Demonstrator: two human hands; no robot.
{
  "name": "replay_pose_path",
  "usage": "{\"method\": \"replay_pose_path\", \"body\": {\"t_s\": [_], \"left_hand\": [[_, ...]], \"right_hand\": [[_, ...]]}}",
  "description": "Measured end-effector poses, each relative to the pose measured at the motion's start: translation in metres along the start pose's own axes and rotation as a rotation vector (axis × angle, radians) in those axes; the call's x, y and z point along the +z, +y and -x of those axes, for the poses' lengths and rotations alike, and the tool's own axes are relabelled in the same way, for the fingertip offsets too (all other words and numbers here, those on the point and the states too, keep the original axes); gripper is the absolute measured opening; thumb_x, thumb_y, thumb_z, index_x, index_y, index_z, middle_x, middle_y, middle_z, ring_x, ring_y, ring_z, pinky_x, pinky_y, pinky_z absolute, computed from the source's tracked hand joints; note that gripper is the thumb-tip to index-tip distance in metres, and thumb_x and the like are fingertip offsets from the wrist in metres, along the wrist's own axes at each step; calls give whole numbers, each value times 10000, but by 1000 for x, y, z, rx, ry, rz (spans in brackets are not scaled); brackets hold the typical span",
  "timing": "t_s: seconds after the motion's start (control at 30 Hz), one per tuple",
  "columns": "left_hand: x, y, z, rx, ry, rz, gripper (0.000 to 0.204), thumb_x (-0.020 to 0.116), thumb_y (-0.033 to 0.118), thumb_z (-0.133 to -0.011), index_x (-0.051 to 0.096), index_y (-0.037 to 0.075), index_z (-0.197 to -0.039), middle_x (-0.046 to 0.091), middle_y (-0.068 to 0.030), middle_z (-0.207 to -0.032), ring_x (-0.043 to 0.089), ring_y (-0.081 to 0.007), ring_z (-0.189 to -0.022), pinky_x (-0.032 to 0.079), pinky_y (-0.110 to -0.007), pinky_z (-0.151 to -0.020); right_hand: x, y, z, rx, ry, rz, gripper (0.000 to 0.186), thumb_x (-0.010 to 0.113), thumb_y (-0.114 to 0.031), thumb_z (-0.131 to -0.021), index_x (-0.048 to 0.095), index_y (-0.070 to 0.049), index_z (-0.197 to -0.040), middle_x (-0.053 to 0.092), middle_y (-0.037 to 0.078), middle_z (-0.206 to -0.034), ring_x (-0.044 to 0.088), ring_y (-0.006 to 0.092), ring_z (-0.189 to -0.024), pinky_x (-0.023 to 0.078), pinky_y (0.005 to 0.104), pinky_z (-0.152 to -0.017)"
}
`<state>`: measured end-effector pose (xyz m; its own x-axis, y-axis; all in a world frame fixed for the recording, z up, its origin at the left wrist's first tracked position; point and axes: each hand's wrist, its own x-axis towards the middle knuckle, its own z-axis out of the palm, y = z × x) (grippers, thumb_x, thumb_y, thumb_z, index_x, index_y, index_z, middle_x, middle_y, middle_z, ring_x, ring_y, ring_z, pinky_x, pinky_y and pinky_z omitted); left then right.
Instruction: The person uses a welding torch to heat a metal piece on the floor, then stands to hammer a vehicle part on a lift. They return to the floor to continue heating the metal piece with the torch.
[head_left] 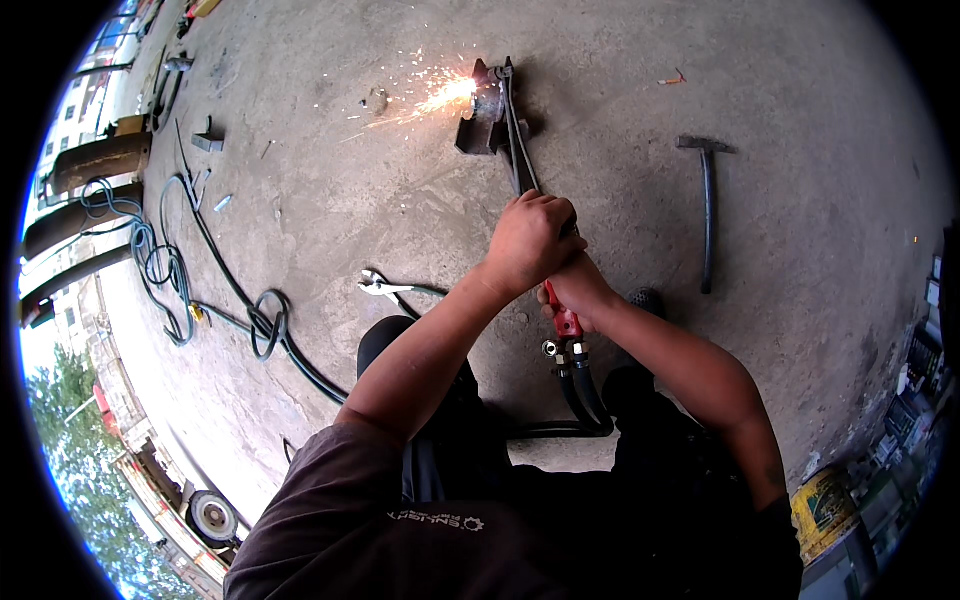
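Observation:
Both my hands are closed on a cutting torch [523,165]. My left hand [533,236] is wrapped around its front part, just ahead of the right. My right hand [580,288] grips the red handle, which partly shows below the fingers. Two black hoses [583,392] join the handle's rear through metal fittings. The torch's long thin tubes reach forward to a rusty steel workpiece [484,138] on the concrete floor. Bright orange sparks [440,97] spray left from the workpiece's upper part. The fingers of my left hand are partly hidden from above.
A hammer [708,215] lies on the floor to the right. Silver clamp-like pliers [380,287] with a cable lie left of my knees. Tangled hoses [270,325] run across the left side, near steel beams [95,160] and a small angled metal piece [208,138]. A yellow bucket [826,512] stands lower right.

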<state>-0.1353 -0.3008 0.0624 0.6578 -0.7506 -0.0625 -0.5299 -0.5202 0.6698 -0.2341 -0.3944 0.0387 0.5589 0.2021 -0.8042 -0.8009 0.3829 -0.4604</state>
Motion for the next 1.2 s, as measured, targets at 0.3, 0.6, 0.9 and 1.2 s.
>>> {"method": "replay_pose_path", "body": {"t_s": [0.3, 0.6, 0.9, 1.2], "left_hand": [[-2, 2, 0, 7, -9, 4, 286, 808, 191, -689, 595, 19, -771, 641, -152, -825, 593, -374, -857, 489, -453, -825], [-1, 1, 2, 17, -9, 5, 285, 806, 193, -694, 596, 16, -772, 638, -155, -823, 598, -376, -860, 494, -457, -814], [-1, 2, 3, 12, -11, 7, 286, 806, 203, -699, 610, 14, -783, 644, -157, -824, 608, -379, -858, 501, -462, -810], [-1, 2, 2, 10, -12, 5, 303, 806, 216, -699, 596, 10, -770, 635, -167, -814, 604, -389, -855, 498, -469, -814]], "right_hand": [[2, -1, 2, 6, 18, -11, 137, 487, -204, -1006, 455, -76, -970, 516, 41, -630, 525, 145, -468, 449, 306, -422], [2, -2, 5, 11, 19, -9, 130, 493, -193, -1002, 449, -77, -962, 514, 40, -632, 520, 143, -468, 449, 305, -426], [1, 1, 3, 12, 1, -11, 129, 491, -194, -1006, 451, -80, -959, 524, 39, -640, 520, 139, -479, 446, 297, -430], [1, 4, 1, 6, 14, -15, 140, 490, -206, -1011, 448, -83, -960, 518, 37, -627, 519, 141, -465, 442, 302, -422]]}}
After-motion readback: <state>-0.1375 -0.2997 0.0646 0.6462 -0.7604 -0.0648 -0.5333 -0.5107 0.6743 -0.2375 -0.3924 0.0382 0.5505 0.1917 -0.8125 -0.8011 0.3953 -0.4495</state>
